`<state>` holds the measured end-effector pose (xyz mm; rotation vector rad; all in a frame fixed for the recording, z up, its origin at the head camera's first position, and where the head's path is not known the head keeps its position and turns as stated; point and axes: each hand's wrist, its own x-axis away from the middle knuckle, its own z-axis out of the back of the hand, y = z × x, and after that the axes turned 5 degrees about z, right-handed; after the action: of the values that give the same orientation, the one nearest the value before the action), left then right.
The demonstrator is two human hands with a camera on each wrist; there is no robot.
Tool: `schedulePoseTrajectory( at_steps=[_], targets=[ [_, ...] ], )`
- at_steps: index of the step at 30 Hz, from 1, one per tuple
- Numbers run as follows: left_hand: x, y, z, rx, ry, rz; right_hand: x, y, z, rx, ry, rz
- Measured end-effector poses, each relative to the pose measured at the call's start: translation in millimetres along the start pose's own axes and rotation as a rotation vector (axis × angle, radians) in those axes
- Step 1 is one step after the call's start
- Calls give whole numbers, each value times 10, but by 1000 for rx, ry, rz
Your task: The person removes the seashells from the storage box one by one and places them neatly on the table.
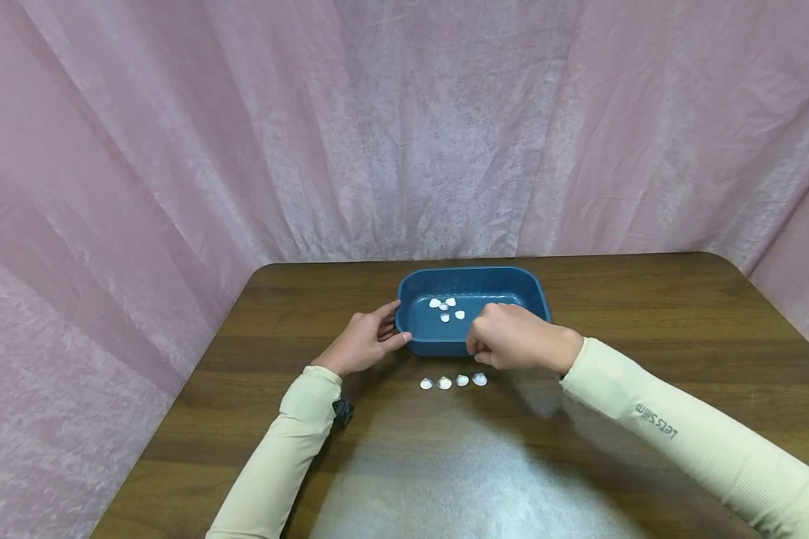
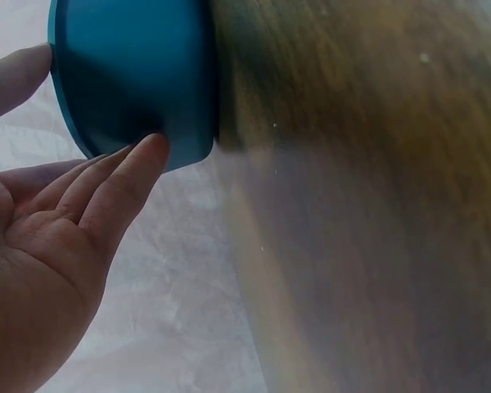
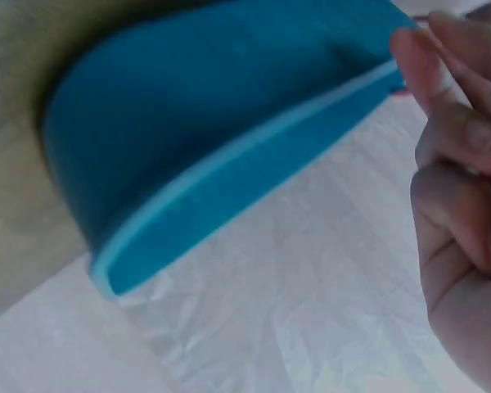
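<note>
A blue rectangular basin (image 1: pixel 472 349) stands on the wooden table, with several small white shell-like pieces (image 1: pixel 460 315) on its floor at the left. More of these pale pieces (image 1: pixel 444 382) lie in a short row in front of it. At the basin's left end rests my left hand (image 1: pixel 367 340), thumb near the front corner and fingers against the end wall. In the left wrist view those fingers (image 2: pixel 119 184) look nearly straight. My right hand (image 1: pixel 512 337) hovers at the front rim, right of centre, fingers curled and thumb drawn in. Nothing shows between its fingertips (image 3: pixel 413 61).
The brown wooden table (image 1: pixel 647 322) extends to both sides of the basin and has rounded far corners. Behind and beside it hangs a pink curtain (image 1: pixel 404 135). A small black object (image 1: pixel 342 412) sits at my left wrist.
</note>
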<state>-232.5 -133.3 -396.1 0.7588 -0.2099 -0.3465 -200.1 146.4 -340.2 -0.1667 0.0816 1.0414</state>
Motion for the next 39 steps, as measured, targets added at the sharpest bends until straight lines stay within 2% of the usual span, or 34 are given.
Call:
schedulePoseTrajectory(
  at_steps=[4, 10, 19, 29, 33, 39],
  targets=[
    [4, 9, 5, -7, 0, -3, -67, 61, 149, -87, -80, -46],
    [10, 0, -8, -8, -9, 4, -169, 156, 281, -136, -161, -83],
    [13, -7, 2, -10, -4, -9, -397, 327, 346, -120, -184, -88],
    [30, -5, -8, -1, -2, -3, -651, 573, 249, -138, -215, -136],
    [17, -10, -14, 0, -3, -14, -711, 662, 195, -136, -231, -181],
    [10, 5, 3, 1, -1, -8, -803, 774, 80, -110, -309, -259]
  ],
)
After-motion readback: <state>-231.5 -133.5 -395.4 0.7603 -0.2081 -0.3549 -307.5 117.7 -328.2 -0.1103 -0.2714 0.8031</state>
